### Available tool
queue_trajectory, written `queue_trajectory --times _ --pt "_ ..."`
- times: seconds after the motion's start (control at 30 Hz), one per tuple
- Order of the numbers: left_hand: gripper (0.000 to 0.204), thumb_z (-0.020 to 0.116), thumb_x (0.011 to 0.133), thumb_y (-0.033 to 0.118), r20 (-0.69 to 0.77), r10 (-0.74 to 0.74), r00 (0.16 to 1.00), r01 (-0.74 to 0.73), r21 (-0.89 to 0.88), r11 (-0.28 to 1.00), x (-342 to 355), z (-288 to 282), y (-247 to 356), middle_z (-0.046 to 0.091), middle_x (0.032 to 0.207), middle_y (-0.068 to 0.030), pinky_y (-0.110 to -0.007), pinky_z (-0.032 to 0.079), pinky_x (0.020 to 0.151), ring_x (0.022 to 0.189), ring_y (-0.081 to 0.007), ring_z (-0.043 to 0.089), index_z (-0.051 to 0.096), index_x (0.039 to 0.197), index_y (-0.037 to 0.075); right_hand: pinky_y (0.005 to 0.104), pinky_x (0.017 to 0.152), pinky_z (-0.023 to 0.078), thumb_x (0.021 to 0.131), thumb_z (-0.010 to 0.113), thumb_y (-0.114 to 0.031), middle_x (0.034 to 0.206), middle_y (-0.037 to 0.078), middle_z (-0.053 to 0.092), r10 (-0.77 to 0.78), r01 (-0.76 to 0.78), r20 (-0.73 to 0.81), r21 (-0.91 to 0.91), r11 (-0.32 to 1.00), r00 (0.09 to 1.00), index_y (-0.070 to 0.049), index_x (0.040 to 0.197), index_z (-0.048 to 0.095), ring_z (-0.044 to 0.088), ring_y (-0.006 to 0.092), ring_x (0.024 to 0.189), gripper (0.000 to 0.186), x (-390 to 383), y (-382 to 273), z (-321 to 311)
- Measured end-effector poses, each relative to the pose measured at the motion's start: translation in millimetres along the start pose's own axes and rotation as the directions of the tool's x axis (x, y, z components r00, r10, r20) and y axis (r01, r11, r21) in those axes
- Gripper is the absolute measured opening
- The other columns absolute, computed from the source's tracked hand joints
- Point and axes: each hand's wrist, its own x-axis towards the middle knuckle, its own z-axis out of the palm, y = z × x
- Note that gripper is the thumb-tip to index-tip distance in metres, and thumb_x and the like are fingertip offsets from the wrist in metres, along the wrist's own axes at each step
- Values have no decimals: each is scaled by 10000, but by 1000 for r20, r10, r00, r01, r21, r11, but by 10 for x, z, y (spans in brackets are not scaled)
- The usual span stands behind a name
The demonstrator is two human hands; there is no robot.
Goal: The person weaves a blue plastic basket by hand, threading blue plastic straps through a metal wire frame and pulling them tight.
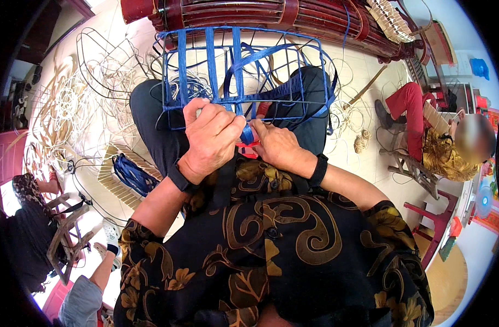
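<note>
A wire basket frame (210,60) rests across my knees, with blue strips wound over several of its bars. My left hand (212,136) is closed at the frame's near edge, its fingers curled around a blue strip (248,134). Right beside it, my right hand (282,146) pinches the same strip, which looks bunched between the two hands. Something red shows just under them, too covered to name. Loose blue strips (268,53) loop through the right half of the frame. What lies inside my left fist is hidden.
A dark red wooden bench (233,12) stands beyond the frame. Tangled pale strips (69,103) spread over the floor at left. A pale woven tray (130,199) holds blue strips (130,173) by my left knee. A person in red trousers (404,111) sits at right; others sit at left.
</note>
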Motion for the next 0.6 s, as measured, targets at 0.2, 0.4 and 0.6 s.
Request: queue_trajectory --times 0.2,0.4,0.6 --pt "211 739 664 13 -14 22 1000 -22 9 1000 8 16 16 652 804 -4 -423 374 957 791 -187 616 709 863 76 515 698 549 856 678 -188 934 187 701 2 0 24 -82 997 1000 -105 1239 519 697 399 851 423 2 103 152" --pt "203 729 669 6 -19 21 1000 -21 3 1000 -17 16 4 647 816 -13 -418 371 953 793 -190 613 700 857 77 365 621 511 960 634 -247 874 91 698 -306 324 -115 449 833 945 -124 1099 654 689 238 714 186 -660 -40 -1155" --pt "211 738 656 29 -69 47 997 -47 -1 999 39 2 22 591 767 12 -398 380 921 755 -163 582 688 851 91 391 713 510 957 642 -252 956 132 682 -57 579 -737 478 661 674 -82 1152 626 673 277 819 260 -2359 410 -3673"
